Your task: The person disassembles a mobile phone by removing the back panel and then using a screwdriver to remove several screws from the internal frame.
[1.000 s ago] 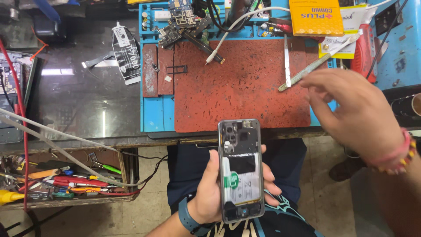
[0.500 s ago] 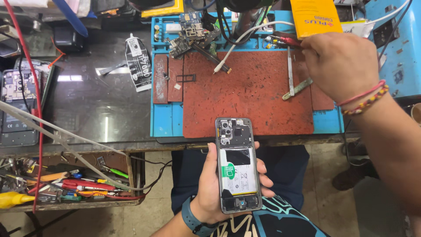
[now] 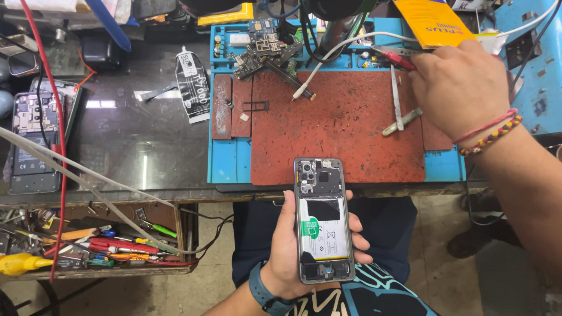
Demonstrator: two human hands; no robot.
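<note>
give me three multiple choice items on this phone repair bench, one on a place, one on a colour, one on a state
1. Where is the opened phone?
A. flat on the mat
B. in the left hand, below the bench edge
C. in the tool drawer

2. What colour is the work mat?
A. green
B. yellow
C. reddish brown

3. What state is the phone in?
A. back cover off, battery showing
B. fully closed
C. screen lit

Answers: 1 B, the fingers wrap its sides over the lap. 2 C, the reddish mat lies in a blue tray. 3 A, the battery and camera modules lie bare, while the right hand reaches to a red-handled tool.
</note>
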